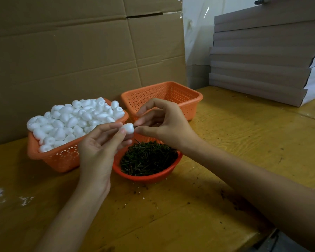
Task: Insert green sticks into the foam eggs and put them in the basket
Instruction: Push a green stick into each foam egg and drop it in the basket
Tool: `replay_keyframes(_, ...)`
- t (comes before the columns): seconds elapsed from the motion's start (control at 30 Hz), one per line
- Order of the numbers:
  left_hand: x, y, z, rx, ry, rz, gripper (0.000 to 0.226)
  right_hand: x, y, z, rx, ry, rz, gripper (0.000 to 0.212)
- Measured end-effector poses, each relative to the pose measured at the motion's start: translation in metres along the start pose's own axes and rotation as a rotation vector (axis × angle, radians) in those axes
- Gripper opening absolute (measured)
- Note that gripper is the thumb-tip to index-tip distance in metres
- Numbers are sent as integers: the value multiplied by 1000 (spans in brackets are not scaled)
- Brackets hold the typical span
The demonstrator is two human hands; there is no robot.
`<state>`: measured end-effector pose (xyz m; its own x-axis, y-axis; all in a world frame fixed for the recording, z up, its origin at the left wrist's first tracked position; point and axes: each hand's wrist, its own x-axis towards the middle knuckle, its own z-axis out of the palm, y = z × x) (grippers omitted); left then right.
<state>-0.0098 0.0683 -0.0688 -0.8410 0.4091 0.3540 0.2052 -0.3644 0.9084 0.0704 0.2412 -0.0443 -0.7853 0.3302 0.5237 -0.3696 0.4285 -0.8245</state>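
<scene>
Left hand (98,150) pinches one foam egg (128,128), right hand (165,124) pinches a green stick (134,127) into its end. The basket (162,84) at one o'clock shows nothing inside, and the supply basket (62,158) at ten o'clock is heaped. Hardly started, I'd judge.

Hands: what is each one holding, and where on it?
The left hand pinches a foam egg by one end; the right hand pinches a mostly hidden green stick close against the egg's other end.
</scene>
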Motion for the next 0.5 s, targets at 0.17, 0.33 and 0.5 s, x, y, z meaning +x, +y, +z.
replay_keyframes(0.17, -1, 2, 1, -36, 1, 26, 29, -1, 2, -1, -177, 36, -92, 29)
replay_keyframes(0.33, 0, -1, 1, -15, -6, 61, 26, -3, 2, 1, -417, 25, -217, 28)
replay_keyframes(0.5, -1, -1, 1, 8, -9, 88, 22, -4, 3, 2, -274, -29, -118, 34)
